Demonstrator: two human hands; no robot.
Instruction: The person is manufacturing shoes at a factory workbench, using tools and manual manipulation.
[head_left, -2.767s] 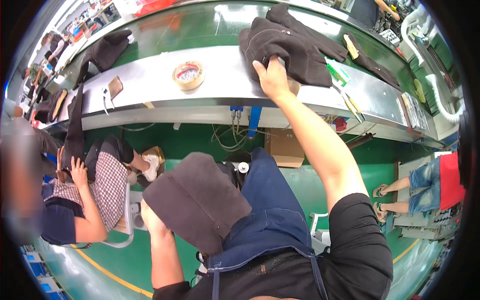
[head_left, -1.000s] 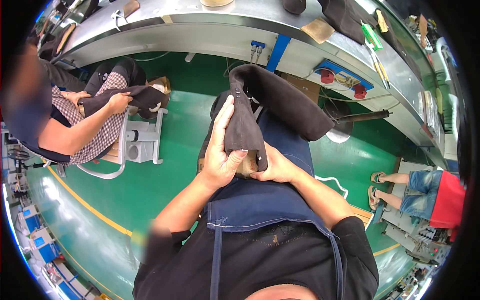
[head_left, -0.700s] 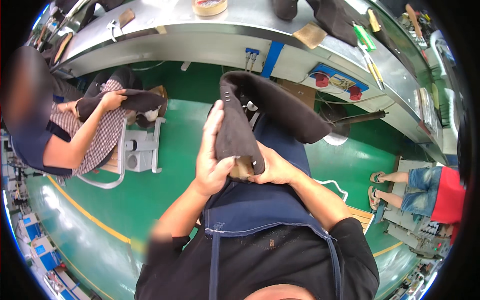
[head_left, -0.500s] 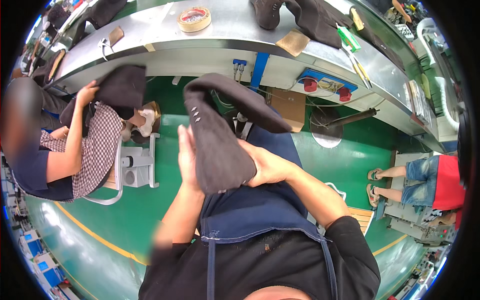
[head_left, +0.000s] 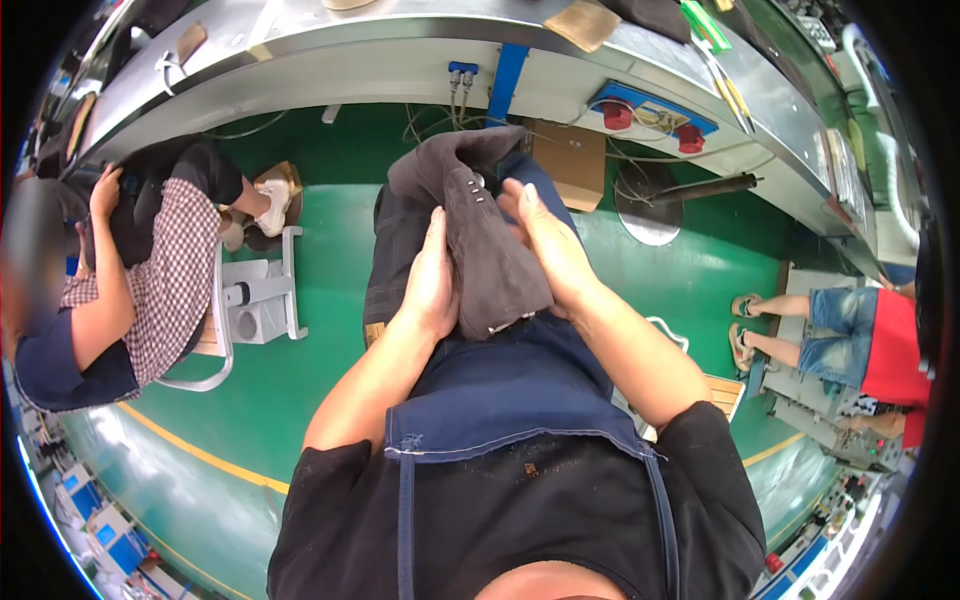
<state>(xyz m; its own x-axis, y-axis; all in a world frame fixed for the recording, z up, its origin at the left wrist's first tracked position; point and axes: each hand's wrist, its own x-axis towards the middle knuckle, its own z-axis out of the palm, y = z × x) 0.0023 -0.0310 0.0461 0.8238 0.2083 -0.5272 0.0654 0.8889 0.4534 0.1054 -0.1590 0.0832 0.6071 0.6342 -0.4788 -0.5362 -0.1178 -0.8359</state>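
Observation:
A dark brown suede-like boot upper (head_left: 485,265) is pressed between my palms above my lap. Its wide end points toward me, and its top folds over to the far left. Several small bright eyelets show along its upper right part. My left hand (head_left: 432,280) lies along its left side with the fingers stretched out together. On the other side, my right hand (head_left: 552,250) supports it low down with the palm; the fingers reach forward and stand slightly off the material. Both undersides of the hands are hidden.
Ahead runs a metal workbench (head_left: 400,60) with a tan pad (head_left: 582,24), a green box (head_left: 706,26) and pens. Below it stand a cardboard box (head_left: 566,165) and a round metal base (head_left: 650,215). A seated co-worker (head_left: 130,280) is at left; another person (head_left: 850,340) is at right.
The boot upper has turned and shifted right and toward me, and its long folded part now bunches at the far left. My right hand's fingers have moved forward. The co-worker's dark piece has been lowered.

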